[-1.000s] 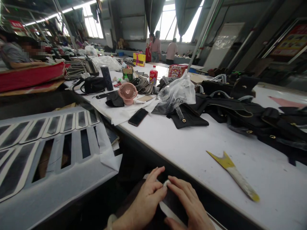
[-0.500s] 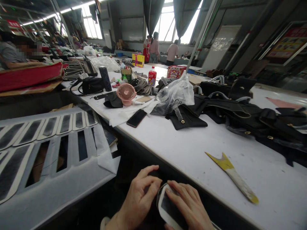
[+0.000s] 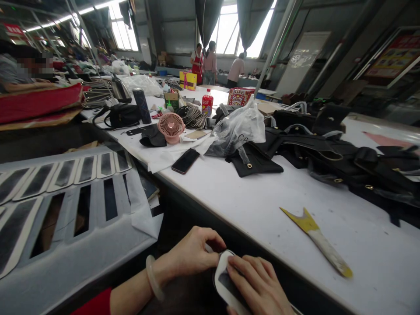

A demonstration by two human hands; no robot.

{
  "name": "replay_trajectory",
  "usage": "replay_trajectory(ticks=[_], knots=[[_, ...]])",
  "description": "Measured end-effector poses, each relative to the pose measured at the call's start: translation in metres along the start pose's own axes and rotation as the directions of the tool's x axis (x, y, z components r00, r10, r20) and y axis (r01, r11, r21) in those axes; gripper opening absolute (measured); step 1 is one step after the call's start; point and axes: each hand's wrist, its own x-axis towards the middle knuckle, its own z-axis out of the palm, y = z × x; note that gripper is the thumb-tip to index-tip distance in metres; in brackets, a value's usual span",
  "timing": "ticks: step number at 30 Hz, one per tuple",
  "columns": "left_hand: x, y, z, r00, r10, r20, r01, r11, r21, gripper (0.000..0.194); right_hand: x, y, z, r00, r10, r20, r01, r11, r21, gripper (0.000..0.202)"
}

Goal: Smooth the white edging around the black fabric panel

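Note:
Below the near edge of the white table point(image 3: 262, 205) both my hands work on a flat black piece with a white border point(image 3: 223, 280). My left hand point(image 3: 192, 253) pinches its upper rounded end between thumb and fingers. My right hand point(image 3: 257, 284) lies over the piece and presses it down with spread fingers. A pale bangle sits on my left wrist. A yellow-tipped flat tool point(image 3: 316, 238) lies on the table to the right of my hands, untouched.
A white sheet with black strip-shaped cut-outs point(image 3: 62, 188) lies at the left. On the table are a dark phone point(image 3: 185, 160), a pink fan point(image 3: 171, 127), a plastic bag point(image 3: 239, 129) and a heap of black bag parts point(image 3: 344, 162). People stand far back by the windows.
My left hand has gone from flat fingers on the piece to a pinch at its end, and my forearm with a red sleeve has come into view. The piece's white-bordered end has been raised.

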Motion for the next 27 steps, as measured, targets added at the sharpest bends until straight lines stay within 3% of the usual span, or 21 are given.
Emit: replay_trajectory(ticks=[6, 12, 16, 21, 27], knots=[[0.0, 0.006, 0.006, 0.994, 0.005, -0.107, 0.01, 0.991, 0.137, 0.014, 0.003, -0.004, 0.003, 0.987, 0.071, 0.143, -0.083, 0.994, 0.075, 0.039], [0.002, 0.007, 0.009, 0.993, 0.024, -0.113, -0.003, 0.983, 0.183, 0.032, 0.002, -0.006, 0.017, 0.995, 0.049, 0.087, -0.054, 0.997, 0.062, 0.051], [0.001, 0.012, 0.009, 0.992, 0.053, -0.118, -0.021, 0.966, 0.258, 0.03, 0.006, -0.002, 0.009, 0.977, 0.094, 0.193, -0.108, 0.992, 0.066, 0.042], [0.0, 0.009, 0.005, 0.995, 0.061, -0.083, -0.046, 0.983, 0.175, 0.027, 0.006, 0.002, -0.004, 0.909, 0.186, 0.372, -0.26, 0.953, 0.157, 0.036], [-0.004, 0.001, 0.007, 0.994, 0.061, -0.088, -0.052, 0.994, 0.093, 0.02, 0.003, 0.001, -0.003, 0.892, 0.253, 0.374, -0.351, 0.909, 0.223, 0.022]])
